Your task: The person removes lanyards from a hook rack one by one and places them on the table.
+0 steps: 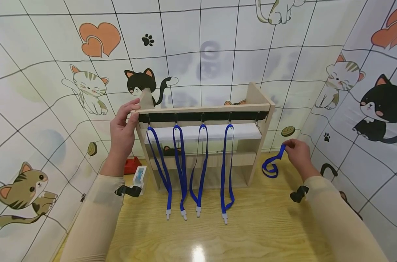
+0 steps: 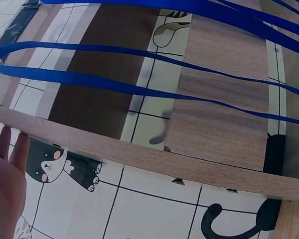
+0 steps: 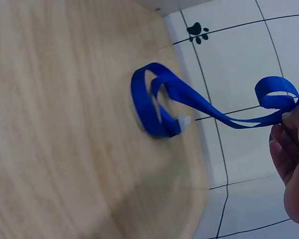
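Up at the left corner of a small wooden rack, my left hand grips the edge, thumb at the front. In the left wrist view its fingers lie against the rack's side board. Out to the right, my right hand pinches a blue lanyard near its looped end. The rest of that lanyard trails down in a loose coil at the table, its pale clip showing. Several more blue lanyards hang from hooks on the rack's black strip, clips downward; the rightmost hook carries none.
The rack stands on a wood-grain table close to a cat-print wall covering. Left of it sit a red object and a small white box with a blue picture, partly behind my left arm.
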Action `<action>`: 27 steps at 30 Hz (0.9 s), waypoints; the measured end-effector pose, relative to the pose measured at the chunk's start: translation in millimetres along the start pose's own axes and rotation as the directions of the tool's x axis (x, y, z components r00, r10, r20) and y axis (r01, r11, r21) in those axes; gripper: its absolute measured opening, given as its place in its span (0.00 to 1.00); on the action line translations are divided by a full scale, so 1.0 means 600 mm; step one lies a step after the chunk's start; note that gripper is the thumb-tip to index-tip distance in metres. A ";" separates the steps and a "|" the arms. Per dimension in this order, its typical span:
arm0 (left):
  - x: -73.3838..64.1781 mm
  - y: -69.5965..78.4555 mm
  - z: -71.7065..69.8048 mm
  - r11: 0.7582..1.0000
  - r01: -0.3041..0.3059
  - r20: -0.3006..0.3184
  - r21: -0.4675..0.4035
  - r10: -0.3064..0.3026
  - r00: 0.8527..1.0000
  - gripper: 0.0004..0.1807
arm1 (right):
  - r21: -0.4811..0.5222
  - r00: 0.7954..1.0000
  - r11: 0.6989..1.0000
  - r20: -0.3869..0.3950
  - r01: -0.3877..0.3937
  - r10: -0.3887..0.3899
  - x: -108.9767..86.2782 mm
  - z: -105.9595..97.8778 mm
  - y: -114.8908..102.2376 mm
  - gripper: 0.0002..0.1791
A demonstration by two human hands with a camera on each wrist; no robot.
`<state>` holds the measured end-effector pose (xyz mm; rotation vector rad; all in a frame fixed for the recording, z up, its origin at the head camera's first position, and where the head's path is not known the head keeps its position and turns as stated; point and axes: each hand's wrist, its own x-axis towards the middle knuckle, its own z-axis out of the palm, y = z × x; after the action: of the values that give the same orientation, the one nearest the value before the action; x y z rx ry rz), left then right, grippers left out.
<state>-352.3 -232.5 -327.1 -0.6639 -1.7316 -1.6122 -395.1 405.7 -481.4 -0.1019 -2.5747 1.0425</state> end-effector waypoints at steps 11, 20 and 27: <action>-0.001 0.006 0.001 1.000 0.011 0.004 -0.004 -0.011 1.000 0.13 | -0.022 0.999 1.000 0.033 -0.010 0.011 -0.030 0.017 0.033 0.11; -0.004 0.008 0.001 1.000 0.017 0.007 0.022 -0.018 1.000 0.14 | -0.039 0.997 0.999 0.078 0.029 -0.026 -0.039 0.040 0.059 0.09; -0.003 0.006 0.001 1.000 0.025 0.005 0.014 -0.025 1.000 0.14 | -0.024 0.994 1.000 0.111 0.003 -0.001 -0.040 0.065 0.071 0.09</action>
<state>-348.4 -231.1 -326.2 -0.6425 -1.7595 -1.6160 -389.7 406.0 -543.8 -0.0484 -2.6872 1.0438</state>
